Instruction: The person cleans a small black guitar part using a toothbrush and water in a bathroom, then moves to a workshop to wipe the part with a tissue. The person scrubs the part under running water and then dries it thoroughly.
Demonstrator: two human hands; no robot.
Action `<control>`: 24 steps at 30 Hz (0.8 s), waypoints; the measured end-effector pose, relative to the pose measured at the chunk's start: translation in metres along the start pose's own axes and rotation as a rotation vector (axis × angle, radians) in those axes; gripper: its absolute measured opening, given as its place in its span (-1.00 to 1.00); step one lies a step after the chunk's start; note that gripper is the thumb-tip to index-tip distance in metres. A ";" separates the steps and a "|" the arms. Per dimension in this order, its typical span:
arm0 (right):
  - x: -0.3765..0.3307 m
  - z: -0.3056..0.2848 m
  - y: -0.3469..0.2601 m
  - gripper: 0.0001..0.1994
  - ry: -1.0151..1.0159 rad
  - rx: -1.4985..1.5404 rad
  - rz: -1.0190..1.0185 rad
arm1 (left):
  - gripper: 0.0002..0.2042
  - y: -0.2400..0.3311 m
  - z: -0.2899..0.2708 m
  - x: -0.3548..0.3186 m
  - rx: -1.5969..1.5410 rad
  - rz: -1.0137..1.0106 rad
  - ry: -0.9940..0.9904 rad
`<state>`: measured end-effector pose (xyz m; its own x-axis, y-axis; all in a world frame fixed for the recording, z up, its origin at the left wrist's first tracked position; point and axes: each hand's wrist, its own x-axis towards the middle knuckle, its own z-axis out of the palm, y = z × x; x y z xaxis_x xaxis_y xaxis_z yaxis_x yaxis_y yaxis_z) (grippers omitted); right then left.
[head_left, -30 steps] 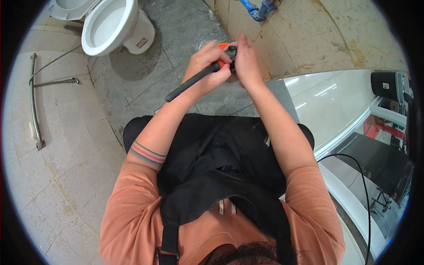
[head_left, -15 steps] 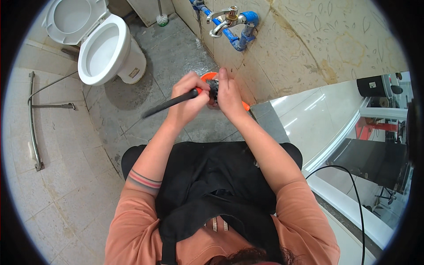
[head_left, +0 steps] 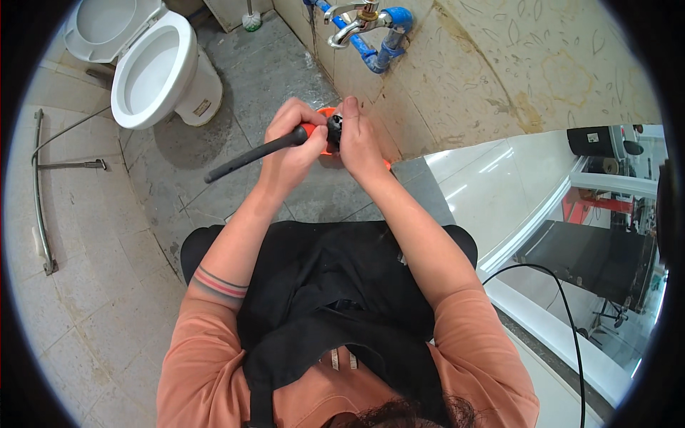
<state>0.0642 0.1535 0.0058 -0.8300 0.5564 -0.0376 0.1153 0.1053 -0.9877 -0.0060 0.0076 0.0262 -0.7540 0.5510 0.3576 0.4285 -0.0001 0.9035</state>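
Note:
In my closed left hand [head_left: 285, 121] is a brush with a long black handle [head_left: 246, 158] and an orange-red collar. The handle slants down to the left, tilted across my wrist. My right hand [head_left: 360, 146] presses round the dark head [head_left: 333, 133] at the other end, its fingers pointing away from me. Most of that head is hidden between my two hands. Just behind and below them, an orange container [head_left: 327, 112] shows part of its rim; what it holds cannot be made out.
A metal tap [head_left: 349, 32] on blue pipes [head_left: 385, 57] juts from the tiled wall beyond my hands. The white toilet [head_left: 153, 75] stands far left with its lid up. A toilet brush [head_left: 251, 20] stands farther back, and a grab bar [head_left: 44, 192] is on the left wall.
My view has shifted slightly, so the surroundings sit a little higher and farther left. Both hands keep their hold on the brush, and the handle has tilted slightly.

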 end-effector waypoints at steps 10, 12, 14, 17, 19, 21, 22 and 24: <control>0.003 0.007 0.013 -0.18 0.048 0.038 -0.016 | -0.92 0.000 0.002 -0.004 0.072 0.094 -0.167; 0.002 0.003 0.010 -0.13 -0.018 0.010 0.043 | -0.93 0.005 0.004 -0.003 0.049 0.051 -0.127; 0.000 0.007 0.012 -0.12 -0.027 0.072 0.056 | -0.95 0.002 0.006 0.001 -0.003 0.081 0.025; 0.002 -0.001 0.004 -0.13 -0.114 0.106 0.114 | -0.93 0.004 -0.003 0.001 0.075 0.020 -0.215; 0.001 -0.005 0.001 -0.13 -0.170 0.106 0.135 | -0.84 -0.002 -0.006 0.004 0.041 0.075 -0.151; 0.001 -0.001 -0.001 -0.12 -0.199 0.124 0.123 | -0.80 0.001 -0.004 0.005 0.029 0.122 -0.018; 0.002 -0.002 -0.003 -0.11 -0.201 0.140 0.141 | -0.79 0.006 -0.001 0.004 0.037 0.094 0.010; 0.004 -0.006 -0.004 -0.11 -0.204 0.171 0.175 | -0.80 0.008 -0.002 0.002 -0.092 -0.010 0.038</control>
<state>0.0633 0.1602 0.0107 -0.9001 0.3753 -0.2213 0.1868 -0.1266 -0.9742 -0.0050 0.0070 0.0343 -0.7769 0.5192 0.3560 0.3752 -0.0722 0.9241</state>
